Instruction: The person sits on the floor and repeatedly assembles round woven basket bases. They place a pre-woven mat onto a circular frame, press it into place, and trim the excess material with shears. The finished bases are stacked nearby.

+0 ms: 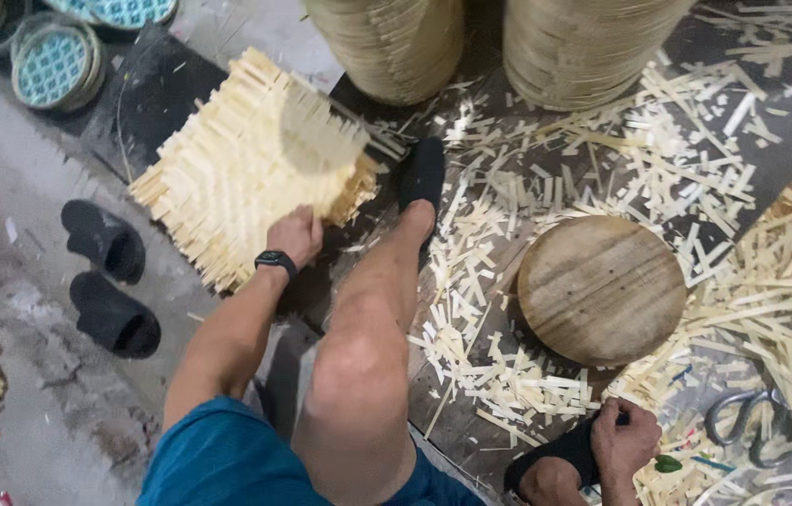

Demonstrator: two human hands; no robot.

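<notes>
Here the left hand point(296, 234) grips the woven bamboo mat point(246, 164), while the right hand point(627, 436) curls closed on a black sandal point(555, 450).

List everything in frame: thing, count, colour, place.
woven bamboo mat: 1, pale yellow, left of centre on the floor
round wooden block: 1, brown, right of centre
bamboo offcuts: many, pale, strewn over the centre and right
woven baskets: 2, tan, top edge
patterned round lids: several, teal, top left
spare slippers: 2, black, left
scissors: 1, grey, lower right
wristwatch: 1, black, left wrist
left hand: grip on the mat's edge
right hand: at the black slipper on the right foot
</notes>
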